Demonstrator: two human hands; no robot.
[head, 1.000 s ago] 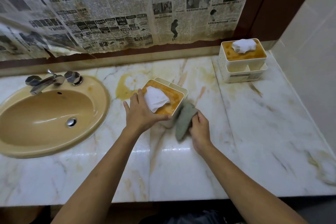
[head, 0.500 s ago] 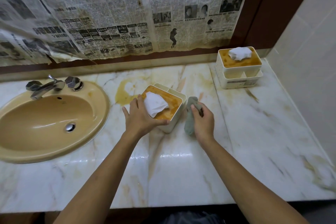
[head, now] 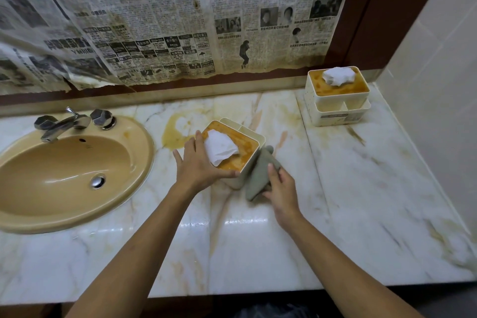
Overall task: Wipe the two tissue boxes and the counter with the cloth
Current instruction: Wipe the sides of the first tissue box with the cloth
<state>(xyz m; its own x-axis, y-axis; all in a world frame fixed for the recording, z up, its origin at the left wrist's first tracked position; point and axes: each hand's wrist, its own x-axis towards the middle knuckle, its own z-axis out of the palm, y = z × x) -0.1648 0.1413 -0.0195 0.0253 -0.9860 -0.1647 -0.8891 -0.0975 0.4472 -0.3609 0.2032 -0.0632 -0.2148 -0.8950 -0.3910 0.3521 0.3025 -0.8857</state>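
A cream tissue box with an orange-stained top and a white tissue sticking out sits tilted at the middle of the marble counter. My left hand grips its near left edge. My right hand holds a grey-green cloth against the box's right side wall. A second cream tissue box, also orange-stained on top, stands upright at the back right corner.
A tan sink with a chrome tap fills the left. A yellow-orange stain marks the counter behind the near box. Stained newspaper covers the wall behind. A tiled wall bounds the right.
My right hand with the cloth slid back toward me along the box's right side, after moving up it half a second ago. My left hand kept its grip on the box.
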